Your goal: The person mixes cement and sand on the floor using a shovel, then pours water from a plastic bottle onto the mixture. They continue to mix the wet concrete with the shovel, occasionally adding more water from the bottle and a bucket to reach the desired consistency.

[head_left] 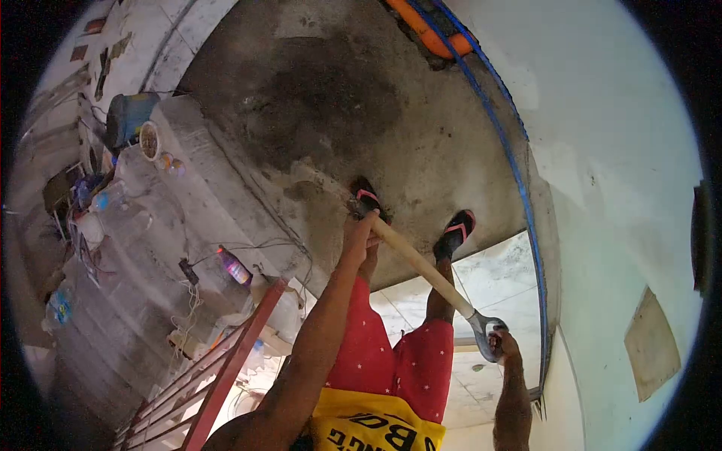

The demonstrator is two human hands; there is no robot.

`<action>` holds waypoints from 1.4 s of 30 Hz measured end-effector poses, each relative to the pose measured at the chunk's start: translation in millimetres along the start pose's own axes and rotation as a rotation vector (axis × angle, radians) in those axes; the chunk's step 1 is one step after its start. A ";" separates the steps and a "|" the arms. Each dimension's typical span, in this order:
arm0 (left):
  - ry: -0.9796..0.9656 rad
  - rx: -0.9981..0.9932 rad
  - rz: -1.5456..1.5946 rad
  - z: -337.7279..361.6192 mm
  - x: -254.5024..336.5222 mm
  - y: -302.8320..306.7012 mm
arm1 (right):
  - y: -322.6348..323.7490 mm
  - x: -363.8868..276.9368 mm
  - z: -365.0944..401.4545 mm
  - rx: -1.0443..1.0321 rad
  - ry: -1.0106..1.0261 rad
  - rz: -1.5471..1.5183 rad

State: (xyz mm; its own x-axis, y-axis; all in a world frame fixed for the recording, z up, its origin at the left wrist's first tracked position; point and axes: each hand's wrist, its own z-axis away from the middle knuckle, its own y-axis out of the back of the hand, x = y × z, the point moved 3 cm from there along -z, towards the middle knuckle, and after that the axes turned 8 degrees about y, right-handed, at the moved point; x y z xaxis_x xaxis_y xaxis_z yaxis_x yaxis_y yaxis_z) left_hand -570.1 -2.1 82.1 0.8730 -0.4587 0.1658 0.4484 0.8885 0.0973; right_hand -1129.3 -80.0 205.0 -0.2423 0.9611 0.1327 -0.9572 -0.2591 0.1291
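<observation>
A long tool with a pale wooden shaft (425,267) slants across the view in front of my legs. My left hand (361,231) is wrapped round the lower part of the shaft, close to my sandalled foot (366,197). At the shaft's upper end is a grey loop handle (481,327), and my right hand (504,345) grips it. Beyond my left hand the tool's lower end (316,179) is blurred against the dusty concrete floor (421,143).
A dark patch (316,105) marks the floor ahead. Blue piping (511,161) and an orange pipe (429,30) run along the right wall. At left are concrete steps (188,195) with a bottle (235,267), a bucket (150,140) and cables, plus a red railing (237,364).
</observation>
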 end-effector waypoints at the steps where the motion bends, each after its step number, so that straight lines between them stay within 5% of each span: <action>1: 0.025 -0.012 0.051 17.7 8.4 1.7 | 2.0 -1.1 4.5 0.028 0.080 0.109; 4: 0.092 -0.240 0.561 -18.0 17.7 -6.9 | -8.4 -19.1 1.4 -0.181 -0.585 0.009; 5: 0.132 -0.346 0.785 -53.3 19.0 -11.4 | -22.2 -28.3 -6.5 -0.263 -0.592 -0.023; 8: -0.067 -0.209 0.594 -83.9 35.0 -26.6 | -55.5 -41.6 1.7 -0.449 -0.689 0.198; 10: -0.131 -0.260 0.585 -42.0 41.3 -37.3 | -55.5 -43.3 29.6 -0.371 -0.380 0.239; 13: -0.033 -0.308 0.699 48.3 30.7 -48.8 | 23.3 19.3 -11.5 0.196 0.067 0.328; 14: 0.007 -0.335 0.741 60.1 30.5 -64.2 | 20.0 3.0 20.6 0.205 0.303 0.514; 16: -0.059 -0.182 0.653 51.8 1.9 -79.9 | 6.7 7.4 83.0 0.228 0.334 -0.239; 18: -0.161 -0.103 0.423 29.6 -40.8 -110.7 | 35.8 24.6 109.5 0.307 0.649 -0.222; 20: -0.319 -0.189 0.048 -4.4 -116.3 -147.3 | 133.8 72.2 100.4 0.520 0.785 0.179; 22: -0.422 -0.361 -0.182 -23.5 -199.4 -193.0 | 132.6 69.5 163.8 0.799 0.571 -0.339; 23: -0.418 -0.439 -0.232 -24.7 -238.2 -214.6 | 165.3 85.7 177.5 0.885 0.647 -0.246; 24: 0.022 -0.668 0.164 -21.0 -271.7 -234.1 | 203.2 105.7 187.7 0.977 0.714 -0.147; 26: 0.488 -0.380 0.358 25.2 -271.4 -268.7 | 173.0 76.8 229.7 1.081 0.740 -0.145; 28: 0.555 -0.374 0.382 27.3 -267.1 -285.7 | 168.2 58.6 250.2 1.161 0.707 -0.156; 30: 0.530 -0.466 0.492 -10.6 -252.2 -286.7 | 156.4 27.1 226.8 1.025 0.763 -0.123; 32: 0.038 -0.697 0.006 -65.0 -192.0 -257.5 | 105.4 -26.8 191.1 1.037 0.792 -0.046; 33: -0.292 -0.609 -0.374 -69.4 -130.0 -235.7 | 118.5 -40.6 148.4 0.938 0.911 -0.063; 34: -0.571 -0.451 -0.650 -73.4 -67.4 -213.0 | 45.0 -80.0 141.1 0.855 0.750 -0.008; 35: -0.626 -0.369 -0.658 -109.5 -36.2 -191.5 | 8.8 -100.4 108.3 0.810 0.843 -0.022; 37: -0.023 -0.501 0.240 -203.6 30.6 -150.5 | -64.5 -137.4 60.6 0.697 0.987 0.323; 38: 0.270 -0.492 0.743 -238.0 50.5 -132.8 | -134.9 -153.6 58.9 0.629 0.854 -0.039; 39: 0.137 -0.214 0.493 -194.0 103.1 -118.5 | -153.4 -150.1 46.5 0.547 0.921 -0.089; 42: 0.083 -0.058 0.313 -192.3 113.4 -102.1 | -174.8 -140.7 30.9 0.499 0.858 -0.247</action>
State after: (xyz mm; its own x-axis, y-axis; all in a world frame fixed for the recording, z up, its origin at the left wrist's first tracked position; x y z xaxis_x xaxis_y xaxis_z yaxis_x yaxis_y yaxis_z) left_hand -480.0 -142.9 -97.8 0.9819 -0.1624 0.0979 0.1634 0.9866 -0.0021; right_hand -922.9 -172.9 194.1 -0.2669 0.6868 -0.6760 -0.8682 0.1331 0.4781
